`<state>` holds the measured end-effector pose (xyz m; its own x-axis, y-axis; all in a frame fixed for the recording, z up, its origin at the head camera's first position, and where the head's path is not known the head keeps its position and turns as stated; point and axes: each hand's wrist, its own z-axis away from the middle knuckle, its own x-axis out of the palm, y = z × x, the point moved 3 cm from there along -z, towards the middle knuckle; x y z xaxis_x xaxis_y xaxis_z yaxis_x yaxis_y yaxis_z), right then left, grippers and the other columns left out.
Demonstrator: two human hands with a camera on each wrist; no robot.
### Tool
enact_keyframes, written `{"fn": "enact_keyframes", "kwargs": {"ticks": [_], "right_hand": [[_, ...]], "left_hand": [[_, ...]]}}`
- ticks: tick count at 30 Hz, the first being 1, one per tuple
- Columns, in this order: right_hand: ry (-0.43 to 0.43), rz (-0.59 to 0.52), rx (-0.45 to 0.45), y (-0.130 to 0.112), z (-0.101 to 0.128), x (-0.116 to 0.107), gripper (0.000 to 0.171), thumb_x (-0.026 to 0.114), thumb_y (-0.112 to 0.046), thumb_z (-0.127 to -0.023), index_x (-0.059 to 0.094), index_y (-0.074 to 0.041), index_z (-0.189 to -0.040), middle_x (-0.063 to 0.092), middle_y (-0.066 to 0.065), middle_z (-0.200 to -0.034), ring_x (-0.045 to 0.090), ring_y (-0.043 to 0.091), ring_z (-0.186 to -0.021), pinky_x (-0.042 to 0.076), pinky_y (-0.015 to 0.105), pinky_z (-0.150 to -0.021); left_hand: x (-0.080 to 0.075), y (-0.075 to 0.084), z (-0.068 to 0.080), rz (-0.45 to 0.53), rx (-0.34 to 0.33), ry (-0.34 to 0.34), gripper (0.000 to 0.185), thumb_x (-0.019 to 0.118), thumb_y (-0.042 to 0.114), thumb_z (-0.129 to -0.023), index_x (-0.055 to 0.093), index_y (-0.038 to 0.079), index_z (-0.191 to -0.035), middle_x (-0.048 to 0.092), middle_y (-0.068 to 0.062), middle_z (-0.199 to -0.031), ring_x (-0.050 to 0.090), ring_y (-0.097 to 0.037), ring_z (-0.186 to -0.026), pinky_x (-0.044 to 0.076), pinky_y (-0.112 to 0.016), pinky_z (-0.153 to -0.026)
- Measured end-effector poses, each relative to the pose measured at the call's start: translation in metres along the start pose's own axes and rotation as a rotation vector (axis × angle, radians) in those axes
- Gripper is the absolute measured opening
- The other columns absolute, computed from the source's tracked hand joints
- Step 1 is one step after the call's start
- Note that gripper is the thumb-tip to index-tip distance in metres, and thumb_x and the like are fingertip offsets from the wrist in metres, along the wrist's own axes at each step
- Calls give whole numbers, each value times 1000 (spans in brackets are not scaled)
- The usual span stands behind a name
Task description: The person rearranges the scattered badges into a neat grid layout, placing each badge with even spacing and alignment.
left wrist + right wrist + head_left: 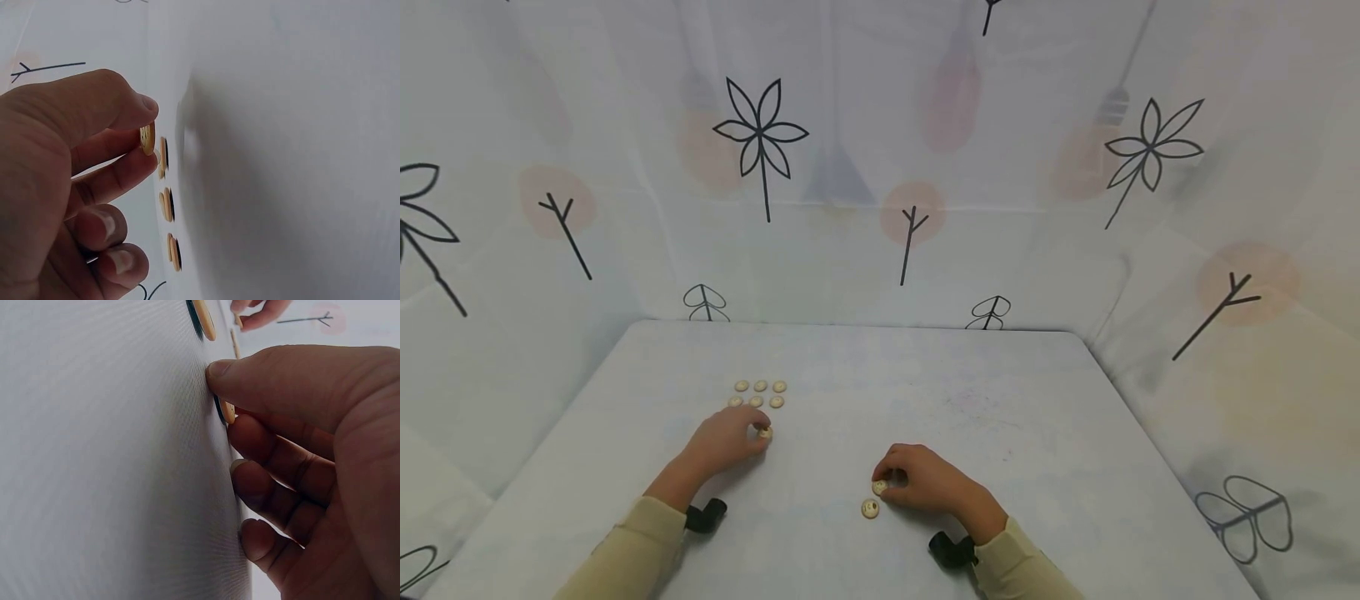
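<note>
My left hand [727,435] pinches a small round wooden disc [147,137] on edge between thumb and fingertips, just above the white tabletop. Beyond those fingers, several similar discs [761,386] lie flat in two rows of three. My right hand [927,481] has thumb and fingers around another disc [879,487], which has dark marks on its face and sits at the table surface. In the right wrist view, the thumb covers part of this disc [229,412]. Close in front of it lies a loose marked disc [870,508], outside both hands.
The white table [1037,417] has rounded far corners. Pale cloth [850,267] printed with plants and lamps hangs behind it and along both sides. Each wrist carries a black camera mount, the left one [706,516] and the right one [951,551], low over the table.
</note>
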<state>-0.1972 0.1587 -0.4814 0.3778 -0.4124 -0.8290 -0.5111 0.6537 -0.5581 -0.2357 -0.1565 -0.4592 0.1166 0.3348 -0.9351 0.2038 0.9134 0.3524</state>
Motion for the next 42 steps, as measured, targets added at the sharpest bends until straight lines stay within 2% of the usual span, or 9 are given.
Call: {"fn": "enact_keyframes", "kwargs": {"ticks": [10,17,31,42], "right_hand": [[1,-6,-2,1,2,-1,17,70,-29,-87,70,-29,-103,60,-19,-96,52,-1,-84,46,20,-77],[5,3,-11,2,3,0,17,70,-29,-87,70,-29,-104,60,-19,-97,52,-2,-84,47,21,-77],[-2,-2,-14,1,6,0,17,69,-30,-88,70,-29,-104,60,-19,-97,53,-2,-85,47,21,-79],[0,-4,-14,3,6,0,16,69,-29,-88,70,-31,-104,59,-20,-96,53,-2,-86,47,21,-79]], "left_hand": [[-1,-14,0,5,-47,4,24,67,25,-86,70,14,-107,69,-4,-111,58,-32,-117,45,-51,-99],[-3,-23,-1,6,-68,11,25,68,24,-86,70,13,-108,69,-5,-110,60,-32,-114,45,-52,-98],[-8,-34,2,2,-118,4,26,68,24,-86,69,11,-108,67,-11,-118,55,-37,-120,43,-55,-100],[-7,-48,-4,-24,-150,0,26,67,25,-85,70,11,-107,68,-12,-115,57,-38,-117,45,-55,-97]]}}
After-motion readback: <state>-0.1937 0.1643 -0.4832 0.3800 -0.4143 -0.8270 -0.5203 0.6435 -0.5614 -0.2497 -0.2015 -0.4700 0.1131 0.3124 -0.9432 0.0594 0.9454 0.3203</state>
